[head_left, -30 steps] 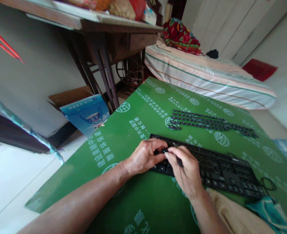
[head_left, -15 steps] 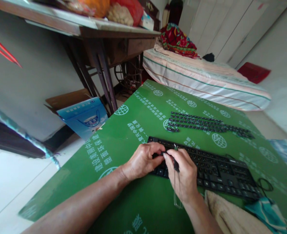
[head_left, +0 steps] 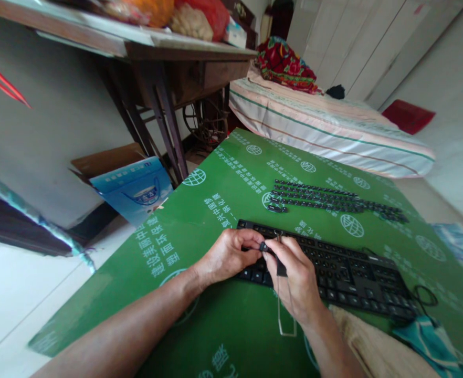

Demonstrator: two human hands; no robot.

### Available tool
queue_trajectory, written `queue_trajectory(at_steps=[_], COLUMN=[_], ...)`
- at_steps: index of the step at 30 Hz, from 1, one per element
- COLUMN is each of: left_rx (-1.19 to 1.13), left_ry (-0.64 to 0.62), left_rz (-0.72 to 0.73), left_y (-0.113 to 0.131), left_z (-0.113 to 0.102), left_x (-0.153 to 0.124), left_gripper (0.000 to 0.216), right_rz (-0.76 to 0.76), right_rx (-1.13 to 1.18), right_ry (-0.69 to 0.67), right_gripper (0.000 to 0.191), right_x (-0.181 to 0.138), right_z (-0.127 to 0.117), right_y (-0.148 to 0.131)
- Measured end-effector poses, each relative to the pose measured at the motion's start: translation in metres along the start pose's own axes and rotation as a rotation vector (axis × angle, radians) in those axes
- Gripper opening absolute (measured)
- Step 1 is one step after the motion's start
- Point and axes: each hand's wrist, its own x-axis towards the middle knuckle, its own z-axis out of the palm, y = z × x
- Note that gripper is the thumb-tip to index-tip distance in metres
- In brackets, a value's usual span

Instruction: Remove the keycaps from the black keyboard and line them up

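Note:
A black computer keyboard [head_left: 357, 278] lies slantwise on the green tabletop [head_left: 200, 220], its left part under my hands. My left hand [head_left: 229, 257] pinches a small black keycap [head_left: 263, 247] just above the keyboard's left end. My right hand [head_left: 296, 273] meets it there, thumb and forefinger at the keycap's other side. Tucked in the right hand is a keycap puller with a dark handle and a thin wire loop [head_left: 287, 335] hanging down below the palm. Beyond the keyboard, loose black keycaps [head_left: 318, 198] are set out in several rows.
A cloth [head_left: 373, 341] in beige and teal lies by the keyboard's near right side, close to its cable [head_left: 426, 295]. An old wooden sewing-machine table [head_left: 168, 47] stands at the left, a blue box [head_left: 137, 186] below it. A bed [head_left: 326, 123] stands behind.
The keycap between my fingers has turned slightly and shows more clearly. The puller's wire loop has swung and now faces me wider. Both hands stay over the keyboard's left part.

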Motion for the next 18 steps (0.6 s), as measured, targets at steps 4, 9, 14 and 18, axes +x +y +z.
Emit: queue_trajectory(at_steps=[4,9,14,18], left_rx=[0.036,0.128,0.291,0.357], left_ry=[-0.016,-0.014,-0.001,-0.024], left_rz=[-0.004,0.019,0.069,0.073], left_y=[0.004,0.007,0.008,0.007], left_z=[0.001,0.002,-0.001,-0.005], left_x=[0.0,-0.002,-0.002,0.0], left_gripper=[0.013,0.022,0.022,0.016], right_rz=[0.002,-0.049,-0.057,-0.088], right_rx=[-0.029,-0.068,-0.284,-0.492], right_ry=[-0.037,-0.055,-0.049,-0.14], right_gripper=[0.024,0.023,0.021,0.02], right_x=[0.0,0.009,0.032,0.054], right_z=[-0.001,-0.015,-0.037,-0.047], right_y=[0.003,0.017,0.065,0.098])
